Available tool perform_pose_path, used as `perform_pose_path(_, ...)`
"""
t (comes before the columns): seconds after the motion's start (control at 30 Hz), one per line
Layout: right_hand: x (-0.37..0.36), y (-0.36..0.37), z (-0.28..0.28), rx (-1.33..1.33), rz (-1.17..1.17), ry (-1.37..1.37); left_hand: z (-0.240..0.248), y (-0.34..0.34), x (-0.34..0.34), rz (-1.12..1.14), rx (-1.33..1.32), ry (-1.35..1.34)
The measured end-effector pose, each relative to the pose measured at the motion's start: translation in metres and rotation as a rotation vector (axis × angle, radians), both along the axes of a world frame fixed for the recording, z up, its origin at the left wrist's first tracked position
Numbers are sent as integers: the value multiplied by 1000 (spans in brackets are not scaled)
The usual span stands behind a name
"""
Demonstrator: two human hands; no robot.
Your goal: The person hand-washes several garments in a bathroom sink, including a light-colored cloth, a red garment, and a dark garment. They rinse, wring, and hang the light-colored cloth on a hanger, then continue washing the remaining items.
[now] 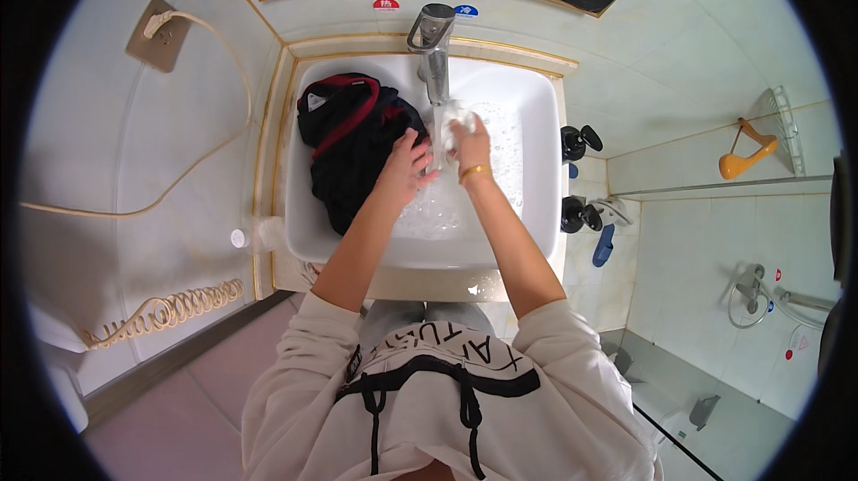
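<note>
Under the chrome faucet [435, 56] my right hand [471, 148] is closed around a small white lump [458, 113], perhaps soap or wet cloth; its kind is not clear. Water runs from the spout, down between my hands. My left hand [405, 166] has its fingers spread beside the stream, with nothing in it. A dark garment with red trim [353, 146] lies bunched against the left side of the white sink [541, 168], touching or just under my left hand; I cannot tell which. Suds and water cover the sink's bottom on the right.
Two black pump-top bottles, one farther back [572, 143] and one nearer [574, 215], stand along the sink's right edge. A coiled beige cord [170, 311] hangs at the left wall. An orange hanger [746, 152] is at the right, and a blue slipper [604, 246] lies below.
</note>
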State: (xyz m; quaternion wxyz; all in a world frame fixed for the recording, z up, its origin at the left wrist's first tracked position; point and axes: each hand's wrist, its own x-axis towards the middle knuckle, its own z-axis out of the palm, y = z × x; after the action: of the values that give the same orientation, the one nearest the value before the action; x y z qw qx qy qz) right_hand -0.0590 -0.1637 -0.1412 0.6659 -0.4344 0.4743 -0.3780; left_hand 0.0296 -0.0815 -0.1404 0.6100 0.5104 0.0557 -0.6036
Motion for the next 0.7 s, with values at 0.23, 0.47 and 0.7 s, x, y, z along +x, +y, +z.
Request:
perform_pose_path(0.23, 10, 74, 33, -1054, 246, 303, -38, -24, 23, -368, -813, 745)
perform_pose_path(0.47, 15, 5, 35, -785, 130, 855, -50, -26, 0, -137, -482, 222)
perform_pose_path(0.7, 20, 3, -22, -435, -51, 657, -35, -18, 10, -81, -190, 19)
